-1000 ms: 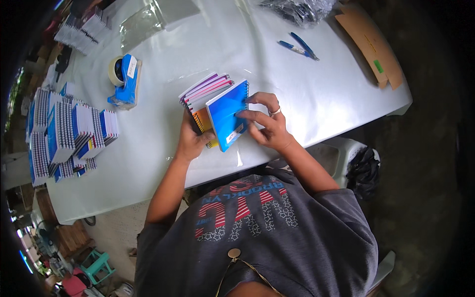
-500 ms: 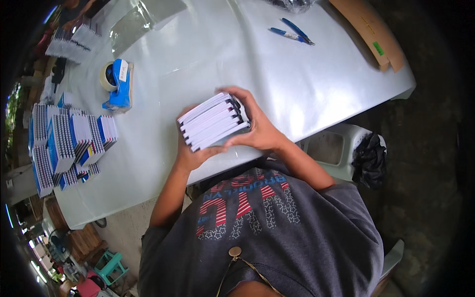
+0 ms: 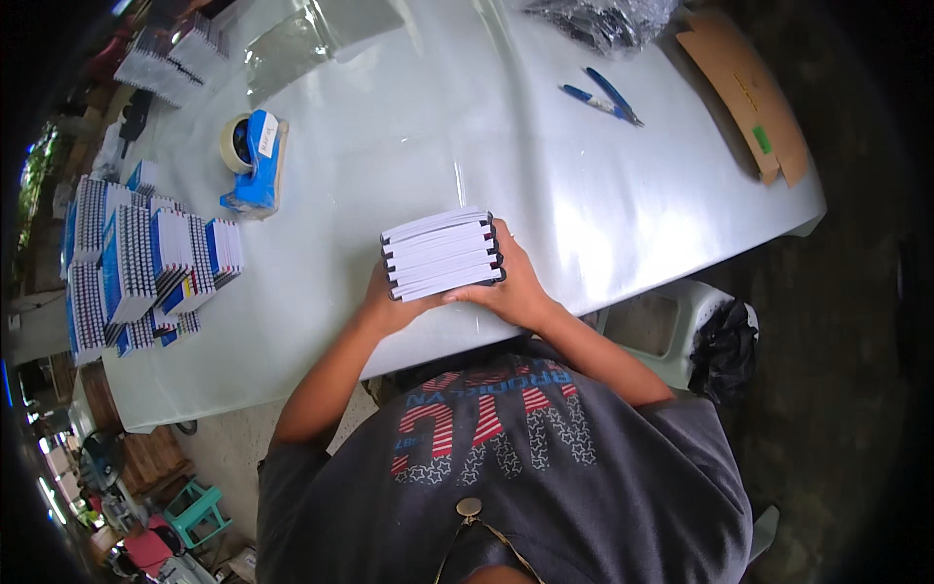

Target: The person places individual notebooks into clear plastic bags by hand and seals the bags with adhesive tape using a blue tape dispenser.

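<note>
A block of several small white-paged spiral notebooks (image 3: 443, 255), stacked with black coils showing at both sides, is held between my two hands near the front edge of the table. My left hand (image 3: 387, 304) presses its left and near side, with its far fingers hidden by the stack. Wrapped round the right side is my right hand (image 3: 514, 277), its thumb along the near edge close to the left thumb. A clear plastic sheet (image 3: 404, 161) appears to lie on the table just beyond the stack.
Piles of blue-covered spiral notebooks (image 3: 126, 248) stand at the left. Behind them sits a blue tape dispenser (image 3: 259, 170). Two blue pens or cutters (image 3: 603, 99) lie far right, near a cardboard piece (image 3: 749, 97) and plastic-wrapped dark goods (image 3: 618, 24). A white stool (image 3: 671, 316) stands beyond the table edge.
The notebook stack has turned from a slant to nearly level, its edges more evenly lined up. My right fingers have come down from its far top corner to its right side.
</note>
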Available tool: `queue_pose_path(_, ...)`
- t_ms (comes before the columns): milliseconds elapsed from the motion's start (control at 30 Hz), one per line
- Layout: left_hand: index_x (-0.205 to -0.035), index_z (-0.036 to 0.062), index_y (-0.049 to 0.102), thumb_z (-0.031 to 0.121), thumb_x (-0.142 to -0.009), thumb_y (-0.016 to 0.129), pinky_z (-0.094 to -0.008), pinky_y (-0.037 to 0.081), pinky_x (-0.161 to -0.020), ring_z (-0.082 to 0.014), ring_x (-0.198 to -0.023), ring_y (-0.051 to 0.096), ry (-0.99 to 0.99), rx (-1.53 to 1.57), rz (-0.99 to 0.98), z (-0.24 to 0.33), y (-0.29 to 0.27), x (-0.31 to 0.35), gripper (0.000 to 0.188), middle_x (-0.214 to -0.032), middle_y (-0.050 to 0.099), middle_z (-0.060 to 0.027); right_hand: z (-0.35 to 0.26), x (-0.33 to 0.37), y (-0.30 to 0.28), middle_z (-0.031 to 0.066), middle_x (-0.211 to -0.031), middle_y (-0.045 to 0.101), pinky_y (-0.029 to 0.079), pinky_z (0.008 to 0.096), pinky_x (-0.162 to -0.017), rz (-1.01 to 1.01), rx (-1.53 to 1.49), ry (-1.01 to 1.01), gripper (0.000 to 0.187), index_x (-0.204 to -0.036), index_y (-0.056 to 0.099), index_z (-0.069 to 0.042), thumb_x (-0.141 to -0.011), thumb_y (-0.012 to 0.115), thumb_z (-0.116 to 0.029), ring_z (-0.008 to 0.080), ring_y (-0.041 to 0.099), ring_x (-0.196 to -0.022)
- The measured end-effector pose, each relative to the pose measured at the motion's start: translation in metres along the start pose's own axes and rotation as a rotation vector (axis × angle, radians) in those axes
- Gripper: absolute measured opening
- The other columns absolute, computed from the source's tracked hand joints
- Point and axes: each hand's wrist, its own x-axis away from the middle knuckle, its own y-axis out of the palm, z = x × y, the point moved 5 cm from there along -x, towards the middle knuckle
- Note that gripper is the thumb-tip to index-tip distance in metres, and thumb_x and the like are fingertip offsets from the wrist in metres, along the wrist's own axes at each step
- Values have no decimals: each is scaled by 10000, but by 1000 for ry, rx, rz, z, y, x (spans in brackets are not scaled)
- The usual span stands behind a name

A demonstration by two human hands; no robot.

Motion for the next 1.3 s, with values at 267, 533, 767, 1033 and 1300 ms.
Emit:
queue_pose_path(267,-1058,41,653,165,-721,804,-396,485,-790,-288,-926,632,77,29,374,32,-3,10,390,-1011,669,-114,4,-40,0,178,-1166,589,426,375,-957,-360,-169,-103,901,-1283,419,-28,-582,898,-327,304,557,-1137)
queue_pose_path(533,-1214,-15,487,196,-697,833,-390,454,-920,-267,-1130,540,-73,355,267,67,-42,12,656,-1147,565,-164,-53,-36,-9,232,-1039,621,504,336,-816,-232,-192,26,799,-1232,413,78,-739,790,-425,274,641,-963)
queue_pose_path(767,-1222,27,543,359,-743,794,-377,492,-878,-214,-1043,598,-649,657,-127,23,-38,-12,634,-1129,627,-134,6,-57,4,216,-1034,626,521,323,-772,-419,-178,575,770,-1203,480,116,-855,614,-558,247,636,-924)
queue_pose_path(1033,-1226,67,575,527,-725,753,-391,501,-861,-224,-1059,594,-709,575,-224,18,-36,-9,703,-1140,630,-127,2,-64,2,196,-961,646,551,333,-687,-548,-152,502,798,-1142,541,111,-821,618,-615,241,653,-844)
queue_pose_path(1300,-1279,50,515,614,-779,649,-437,526,-810,-277,-969,637,-658,399,-339,34,-45,-16,766,-1148,620,-144,-28,-64,-14,231,-704,651,525,396,-695,-590,472,440,843,-868,624,127,-874,431,-693,357,670,-733)
